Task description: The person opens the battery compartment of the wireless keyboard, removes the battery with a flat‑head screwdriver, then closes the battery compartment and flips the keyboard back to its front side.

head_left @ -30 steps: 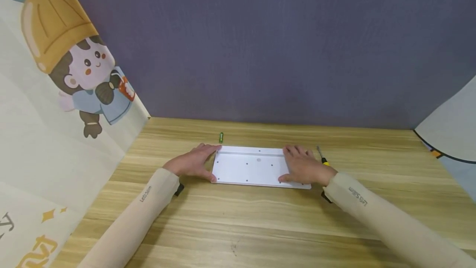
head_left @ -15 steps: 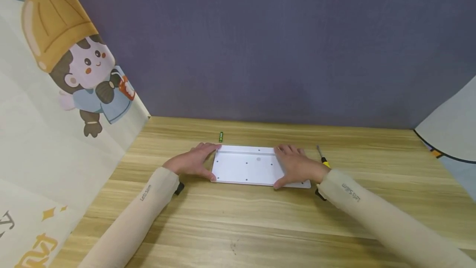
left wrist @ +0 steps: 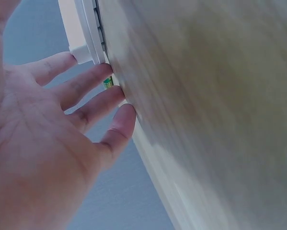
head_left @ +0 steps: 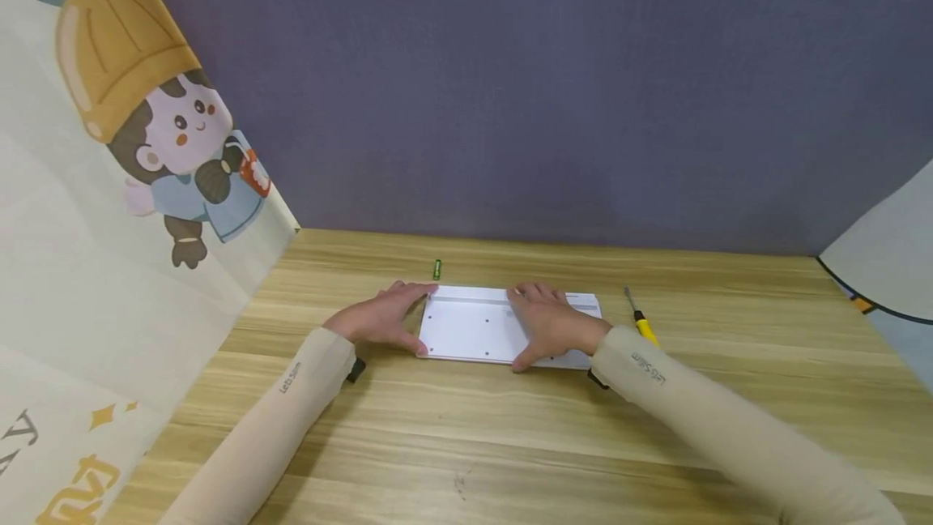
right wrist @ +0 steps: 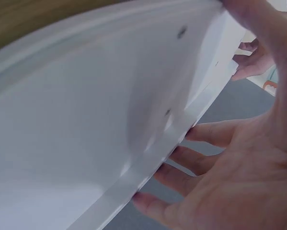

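A white keyboard (head_left: 462, 335) lies face down on the wooden table, its underside dotted with small screw holes. Keys show beneath its edge in the left wrist view. My left hand (head_left: 382, 321) holds the keyboard's left end, index finger at the far corner and thumb at the near one; its other fingers are spread beyond the end. Spanning the board right of its middle, my right hand (head_left: 548, 322) grips it with the thumb at the near edge and the fingertips (right wrist: 196, 132) along the far edge. The right hand and forearm hide part of the keyboard.
A green battery (head_left: 437, 270) lies behind the keyboard's left end. To the right is a screwdriver (head_left: 645, 327) with a yellow and black handle, partly behind the right sleeve. A dark panel (head_left: 539, 104) borders the table (head_left: 408, 444) at the back; a cartoon-printed wall stands left.
My right hand has slid left along the keyboard, uncovering its right end and more of the screwdriver. The left hand keeps its place at the left end.
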A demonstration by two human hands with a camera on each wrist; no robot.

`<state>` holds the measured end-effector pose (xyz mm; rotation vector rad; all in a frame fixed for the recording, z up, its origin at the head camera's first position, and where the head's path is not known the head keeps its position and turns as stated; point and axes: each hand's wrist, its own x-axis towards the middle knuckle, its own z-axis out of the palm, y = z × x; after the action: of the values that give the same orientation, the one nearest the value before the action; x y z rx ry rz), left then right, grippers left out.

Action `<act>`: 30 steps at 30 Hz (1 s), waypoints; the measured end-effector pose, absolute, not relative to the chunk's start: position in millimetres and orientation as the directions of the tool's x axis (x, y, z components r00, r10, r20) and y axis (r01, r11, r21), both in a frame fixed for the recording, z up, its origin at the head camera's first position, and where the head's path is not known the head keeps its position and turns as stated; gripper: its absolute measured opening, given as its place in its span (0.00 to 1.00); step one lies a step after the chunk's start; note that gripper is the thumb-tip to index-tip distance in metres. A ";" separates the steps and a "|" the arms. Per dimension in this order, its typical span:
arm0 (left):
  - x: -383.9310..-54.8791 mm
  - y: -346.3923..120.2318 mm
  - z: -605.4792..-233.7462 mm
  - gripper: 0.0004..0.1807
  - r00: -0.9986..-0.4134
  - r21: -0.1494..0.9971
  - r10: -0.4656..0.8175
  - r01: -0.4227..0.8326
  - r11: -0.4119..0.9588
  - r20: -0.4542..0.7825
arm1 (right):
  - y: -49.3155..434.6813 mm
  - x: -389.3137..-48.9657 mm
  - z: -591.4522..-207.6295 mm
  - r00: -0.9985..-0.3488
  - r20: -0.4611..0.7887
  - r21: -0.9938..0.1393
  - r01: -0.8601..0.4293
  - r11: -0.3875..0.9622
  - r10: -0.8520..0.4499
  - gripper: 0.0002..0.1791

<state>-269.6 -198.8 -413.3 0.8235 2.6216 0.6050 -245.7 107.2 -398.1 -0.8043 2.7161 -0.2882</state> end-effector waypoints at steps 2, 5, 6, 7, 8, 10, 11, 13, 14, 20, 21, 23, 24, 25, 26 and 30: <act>-269.8 -198.7 -413.9 0.62 -0.779 0.489 0.601 0.460 0.741 -0.178 | 103.1 -246.4 -399.0 -0.806 -0.216 -0.273 -0.492 0.827 -0.551 0.68; -269.2 -198.8 -413.5 0.62 -0.783 0.494 0.593 0.446 0.746 -0.188 | 99.0 -247.6 -400.0 -0.814 -0.200 -0.271 -0.489 0.829 -0.546 0.67; -268.7 -198.8 -413.2 0.62 -0.784 0.494 0.590 0.443 0.748 -0.192 | 98.1 -247.9 -400.3 -0.815 -0.192 -0.270 -0.491 0.828 -0.546 0.67; -268.3 -198.9 -412.9 0.62 -0.785 0.494 0.588 0.440 0.750 -0.194 | 97.5 -248.3 -400.4 -0.816 -0.183 -0.274 -0.493 0.826 -0.548 0.67; -267.9 -198.9 -412.7 0.62 -0.787 0.491 0.585 0.438 0.753 -0.196 | 97.2 -248.6 -400.5 -0.817 -0.174 -0.278 -0.494 0.824 -0.549 0.67; -267.2 -198.6 -412.6 0.62 -0.787 0.488 0.585 0.439 0.754 -0.196 | 97.1 -248.8 -400.9 -0.819 -0.161 -0.281 -0.496 0.821 -0.550 0.67; -267.1 -198.4 -412.7 0.62 -0.786 0.489 0.587 0.442 0.752 -0.192 | 97.3 -249.0 -401.1 -0.820 -0.155 -0.284 -0.498 0.820 -0.551 0.67; -267.2 -198.1 -413.2 0.62 -0.786 0.490 0.590 0.447 0.749 -0.185 | 97.9 -249.2 -401.4 -0.822 -0.143 -0.285 -0.500 0.818 -0.552 0.67; -267.2 -197.9 -413.4 0.62 -0.788 0.488 0.587 0.444 0.751 -0.186 | 98.3 -249.2 -401.6 -0.822 -0.136 -0.283 -0.503 0.817 -0.553 0.67; -266.3 -200.6 -409.8 0.62 -0.786 0.554 0.599 0.435 0.710 -0.151 | 102.7 -247.5 -399.2 -0.818 -0.099 -0.297 -0.519 0.801 -0.567 0.67; -266.2 -201.6 -408.5 0.61 -0.783 0.567 0.608 0.441 0.695 -0.136 | 104.0 -247.0 -398.2 -0.817 -0.095 -0.303 -0.521 0.798 -0.569 0.66; -266.2 -204.2 -405.6 0.61 -0.773 0.598 0.624 0.450 0.663 -0.109 | 106.4 -246.3 -396.1 -0.816 -0.089 -0.318 -0.520 0.792 -0.572 0.66; -266.3 -205.3 -403.9 0.61 -0.768 0.612 0.633 0.456 0.646 -0.095 | 107.4 -245.9 -394.9 -0.816 -0.086 -0.325 -0.519 0.790 -0.572 0.65; -266.5 -206.5 -402.1 0.60 -0.765 0.624 0.639 0.461 0.632 -0.082 | 108.6 -245.6 -393.9 -0.816 -0.081 -0.333 -0.519 0.787 -0.572 0.65; -266.8 -207.5 -399.9 0.60 -0.761 0.635 0.646 0.469 0.614 -0.063 | 109.5 -245.4 -392.9 -0.818 -0.077 -0.343 -0.516 0.785 -0.571 0.65; -267.0 -209.6 -388.9 0.56 -0.744 0.662 0.668 0.515 0.545 0.029 | 113.5 -244.9 -390.5 -0.827 -0.044 -0.386 -0.503 0.773 -0.561 0.64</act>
<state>-267.0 -209.6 -388.9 0.9953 2.5550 0.9830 -244.9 113.5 -390.5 -0.8487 2.8088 -0.5450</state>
